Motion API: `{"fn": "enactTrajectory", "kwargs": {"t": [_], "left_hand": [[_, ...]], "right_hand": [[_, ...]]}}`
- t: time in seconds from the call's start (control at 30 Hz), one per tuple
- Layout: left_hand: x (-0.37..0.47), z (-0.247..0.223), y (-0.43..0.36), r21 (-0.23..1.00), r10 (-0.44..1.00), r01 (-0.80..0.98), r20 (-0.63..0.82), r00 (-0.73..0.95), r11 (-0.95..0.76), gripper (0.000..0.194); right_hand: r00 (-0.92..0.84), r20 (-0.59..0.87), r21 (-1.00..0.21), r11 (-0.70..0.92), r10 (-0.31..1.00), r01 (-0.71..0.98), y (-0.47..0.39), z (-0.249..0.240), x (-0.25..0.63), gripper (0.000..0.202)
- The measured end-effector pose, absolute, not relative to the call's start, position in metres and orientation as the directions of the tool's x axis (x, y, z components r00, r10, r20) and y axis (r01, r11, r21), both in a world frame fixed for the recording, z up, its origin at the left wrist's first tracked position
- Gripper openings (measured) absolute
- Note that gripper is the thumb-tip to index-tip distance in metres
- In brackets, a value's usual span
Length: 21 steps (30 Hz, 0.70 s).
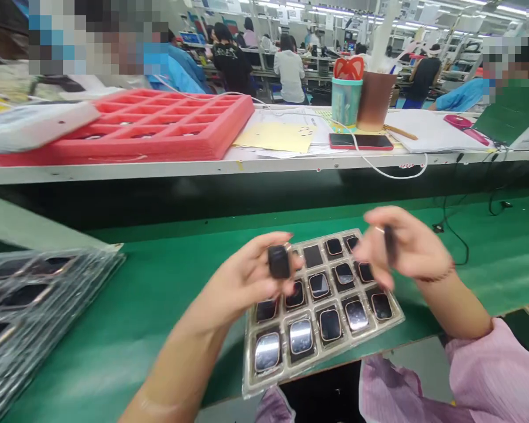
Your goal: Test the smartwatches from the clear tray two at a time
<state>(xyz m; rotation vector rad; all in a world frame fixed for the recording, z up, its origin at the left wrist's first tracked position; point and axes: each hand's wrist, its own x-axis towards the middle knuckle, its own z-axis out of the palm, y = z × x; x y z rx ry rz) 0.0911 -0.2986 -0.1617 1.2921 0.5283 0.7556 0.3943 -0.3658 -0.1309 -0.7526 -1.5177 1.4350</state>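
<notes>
A clear plastic tray [291, 371] with rows of dark, square watch-like pieces lies on the green mat at the table's front edge. Over its left part, my left hand [251, 273] grips a black square piece [279, 262] between thumb and fingers. My right hand [405, 244], blurred by motion, is above the tray's right side with a thin dark piece [389, 245], seen edge-on, between its fingers. One pocket in the back row shows a flat dark square [312, 256] without a shiny rim.
Stacked plastic trays [70, 311] stand at the left. The shelf [291, 163] behind holds a red foam tray [229, 126], papers, a phone [361, 141], a teal cup [346, 103] and a brown cup [374, 101]. Black cables [456, 226] hang at the right. Several people are beyond.
</notes>
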Motion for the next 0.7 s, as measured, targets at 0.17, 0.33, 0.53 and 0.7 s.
{"fn": "enactTrajectory", "kwargs": {"t": [0.17,0.33,0.53,0.7], "left_hand": [[0.139,-0.209,-0.269,0.995,0.857,-0.068,-0.028,0.514,0.073,0.046],[0.143,-0.235,-0.267,0.998,0.862,-0.008,-0.055,0.504,0.068,0.029],[0.141,-0.237,-0.267,0.994,0.876,-0.094,0.002,0.482,0.049,0.031],[0.142,-0.237,-0.268,0.992,0.888,-0.123,0.026,0.46,0.035,0.031]], "right_hand": [[-0.309,0.115,-0.993,0.114,0.944,-0.021,-0.301,-0.19,0.369,0.047],[-0.276,0.065,-0.993,0.09,0.959,0.079,-0.289,-0.228,0.363,0.03],[-0.298,0.018,-0.992,0.053,0.954,0.111,-0.291,-0.233,0.362,0.041],[-0.308,0.002,-0.991,0.042,0.951,0.126,-0.291,-0.236,0.363,0.042]]}}
